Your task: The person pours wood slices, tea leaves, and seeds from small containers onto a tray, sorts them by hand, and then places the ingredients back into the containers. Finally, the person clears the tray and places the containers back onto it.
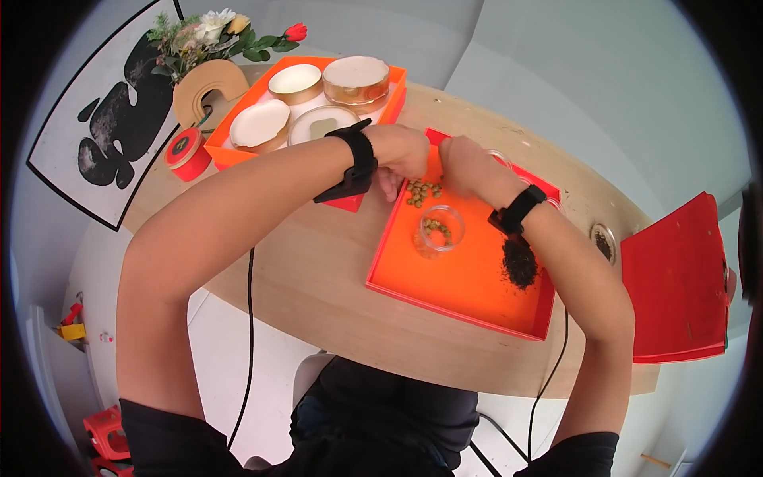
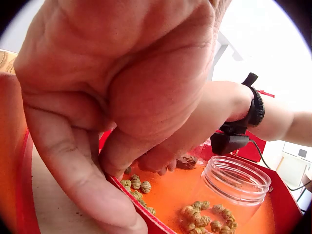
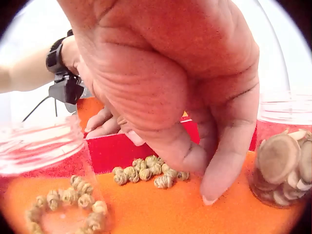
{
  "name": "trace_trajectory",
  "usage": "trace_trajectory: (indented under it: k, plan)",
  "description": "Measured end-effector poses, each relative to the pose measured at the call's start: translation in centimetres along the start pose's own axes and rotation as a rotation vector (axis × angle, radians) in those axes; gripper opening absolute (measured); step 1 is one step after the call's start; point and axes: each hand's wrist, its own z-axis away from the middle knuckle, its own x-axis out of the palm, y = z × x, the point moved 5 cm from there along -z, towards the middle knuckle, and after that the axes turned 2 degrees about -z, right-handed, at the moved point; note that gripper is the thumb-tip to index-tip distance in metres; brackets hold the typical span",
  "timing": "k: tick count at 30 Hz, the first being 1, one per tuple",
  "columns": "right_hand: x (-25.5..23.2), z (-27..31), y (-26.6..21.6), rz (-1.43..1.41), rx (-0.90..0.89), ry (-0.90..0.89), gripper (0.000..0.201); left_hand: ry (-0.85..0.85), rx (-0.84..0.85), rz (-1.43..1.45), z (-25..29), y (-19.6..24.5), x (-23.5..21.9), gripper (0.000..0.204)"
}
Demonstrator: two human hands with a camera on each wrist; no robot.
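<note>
My left hand (image 1: 404, 151) grips the wall of a red box tray (image 2: 287, 195), its thumb over the rim inside and its fingers outside. Inside the tray, my right hand (image 1: 470, 168) reaches down with thumb and fingertips close together. They are at a small heap of greenish, tightly coiled dried pellets (image 3: 146, 170) on the orange floor. I cannot tell if a pellet is pinched there. A clear open jar (image 2: 239, 187) with more pellets inside stands beside the heap. Right of my right hand is another clear jar (image 3: 280, 165) of pale brown dried slices.
A dark loose-leaf pile (image 1: 520, 264) lies in the tray under my right forearm. An orange box (image 1: 218, 155) of round tins sits left. A red tin (image 1: 188, 155), flowers (image 1: 214, 32), a small jar (image 1: 602, 242) and a red folder-like case (image 1: 675, 282) stand around.
</note>
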Motion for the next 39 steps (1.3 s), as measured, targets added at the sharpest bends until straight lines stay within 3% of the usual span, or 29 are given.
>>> trace_trajectory:
  k: [2,8,21,23,25,29,31,35,37,39]
  plan:
    - [-2.2,0.0,0.0,-0.144,0.03,0.137,0.017,-0.037,-0.008,-0.048,-0.3,0.1,0.1,0.032]
    - [-0.2,-4.0,1.5,-0.082,0.003,0.319,0.016,-0.024,-0.02,-0.044,-0.1,0.1,0.2,0.036]
    - [-0.8,-2.4,1.1,-0.092,-0.047,0.288,0.017,-0.029,-0.024,-0.07,-0.5,0.3,0.0,0.035]
    - [-3.6,-0.3,1.3,-0.232,0.107,0.203,0.015,-0.057,-0.022,-0.036,-1.2,-0.2,0.4,0.035]
    - [-6.4,2.3,1.5,-0.532,0.14,0.077,0.014,-0.032,0.0,-0.013,-0.2,-0.2,0.2,0.035]
    - [-10.4,8.4,-0.9,-0.602,0.13,-0.007,0.016,0.01,-0.022,-0.023,-0.2,0.0,-0.1,0.036]
    - [-10.7,10.1,-2.5,-0.628,0.156,-0.146,0.019,-0.003,-0.013,-0.059,0.4,0.4,-0.4,0.036]
    - [-7.7,9.5,-2.5,-0.554,0.02,-0.148,0.023,-0.013,-0.013,-0.101,0.3,0.5,-0.2,0.036]
    - [-6.8,9.0,-2.2,-0.53,-0.081,0.025,0.014,-0.006,-0.009,-0.078,0.2,0.4,-0.1,0.036]
    - [-6.3,8.8,-2.0,-0.544,-0.11,0.039,0.014,0.002,-0.007,-0.055,0.0,0.1,0.0,0.036]
